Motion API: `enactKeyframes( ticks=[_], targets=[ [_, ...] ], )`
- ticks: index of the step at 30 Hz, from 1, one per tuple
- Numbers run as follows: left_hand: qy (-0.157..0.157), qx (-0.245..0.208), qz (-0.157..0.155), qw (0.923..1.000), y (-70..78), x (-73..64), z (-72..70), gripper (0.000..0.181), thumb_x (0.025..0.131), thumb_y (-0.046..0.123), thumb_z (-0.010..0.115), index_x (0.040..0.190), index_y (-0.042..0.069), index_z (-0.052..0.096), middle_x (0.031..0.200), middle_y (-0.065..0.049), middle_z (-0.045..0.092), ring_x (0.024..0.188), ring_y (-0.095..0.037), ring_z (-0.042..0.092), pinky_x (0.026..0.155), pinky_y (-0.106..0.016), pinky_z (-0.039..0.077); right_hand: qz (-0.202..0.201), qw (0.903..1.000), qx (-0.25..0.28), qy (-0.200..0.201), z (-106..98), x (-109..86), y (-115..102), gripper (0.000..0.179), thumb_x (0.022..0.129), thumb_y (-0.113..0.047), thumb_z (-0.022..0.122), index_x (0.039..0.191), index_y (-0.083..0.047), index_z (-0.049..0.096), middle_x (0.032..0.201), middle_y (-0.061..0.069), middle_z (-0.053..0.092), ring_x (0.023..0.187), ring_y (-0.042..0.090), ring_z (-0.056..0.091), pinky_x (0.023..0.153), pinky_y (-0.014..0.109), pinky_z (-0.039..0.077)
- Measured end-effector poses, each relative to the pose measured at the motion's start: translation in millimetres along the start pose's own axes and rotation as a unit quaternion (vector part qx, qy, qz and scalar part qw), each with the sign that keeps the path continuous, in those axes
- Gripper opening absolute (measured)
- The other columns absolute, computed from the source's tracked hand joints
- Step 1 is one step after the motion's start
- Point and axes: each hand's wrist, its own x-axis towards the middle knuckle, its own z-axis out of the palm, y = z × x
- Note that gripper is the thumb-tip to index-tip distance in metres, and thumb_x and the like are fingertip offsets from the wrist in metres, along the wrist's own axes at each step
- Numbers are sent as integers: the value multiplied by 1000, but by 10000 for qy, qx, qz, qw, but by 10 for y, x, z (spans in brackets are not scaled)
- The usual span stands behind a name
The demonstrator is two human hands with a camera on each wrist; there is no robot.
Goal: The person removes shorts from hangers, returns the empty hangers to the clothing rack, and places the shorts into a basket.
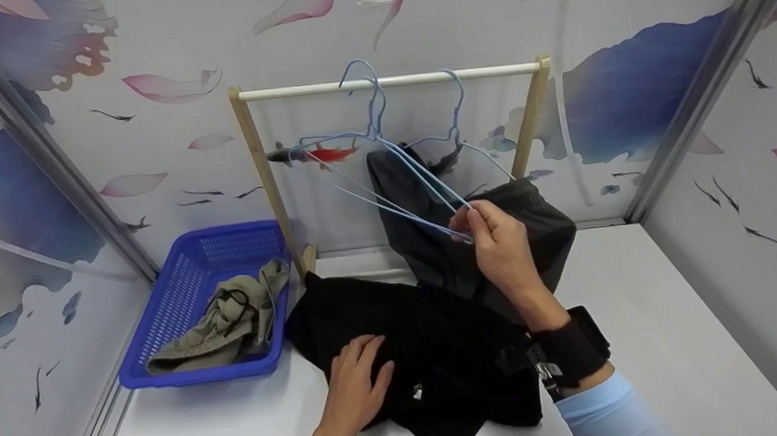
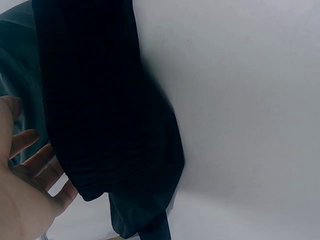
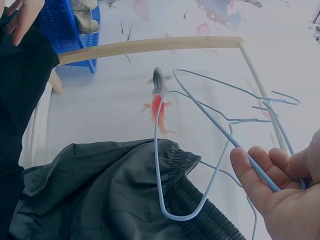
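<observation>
Two blue hangers [image 1: 374, 133] hang by their hooks at the rack's rod, and my right hand [image 1: 503, 247] pinches them at a lower corner. The right wrist view shows blue wire running between thumb and fingers of the right hand [image 3: 287, 185]. Black elastic-waisted pants [image 1: 439, 351] lie spread on the table, a small white mark on them. My left hand [image 1: 356, 384] rests on their left part, fingers extended. In the left wrist view, its fingers [image 2: 37, 165] lie against the gathered waistband [image 2: 95, 125]. Dark grey pants [image 1: 532, 215] hang from another blue hanger [image 1: 455, 114].
The rack has a white rod [image 1: 488, 72] and wooden posts [image 1: 258, 165], standing near the back wall. A blue basket [image 1: 141, 341] at left holds a khaki garment [image 1: 232, 325] with a dark cord. White table surface [image 1: 670, 335] extends to the right.
</observation>
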Motion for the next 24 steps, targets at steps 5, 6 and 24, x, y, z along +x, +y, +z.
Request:
enactKeyframes(
  ticks=[5, 6, 24],
  targets=[
    [69, 11, 49, 10000, -5, 4, 4, 38, 97, 19, 72, 130, 3, 67, 125, -12, 64, 111, -30, 63, 90, -54, 51, 94, 9999, 38, -49, 34, 39, -16, 21, 107, 0, 50, 97, 8, 67, 92, 20, 72, 87, 32, 74, 77, 25, 60],
    [71, 10, 48, 10000, -5, 4, 3, 38, 96, 19, 72, 130, 3, 67, 125, -13, 64, 111, -31, 63, 90, -54, 51, 121, 9999, 57, -64, 41, 45, -20, 21, 107, 0, 49, 97, 8, 66, 92, 20, 72, 88, 33, 74, 78, 25, 60],
    [-31, 104, -13, 9999, -17, -17, 6, 38, 97, 20, 71, 131, 3, 66, 126, -13, 64, 113, -29, 62, 89, -50, 50, 429, 9987, 114, -260, 158, 110, -20, 22, 108, 1, 47, 100, 9, 65, 96, 22, 70, 93, 35, 73, 80, 29, 61]
  ],
)
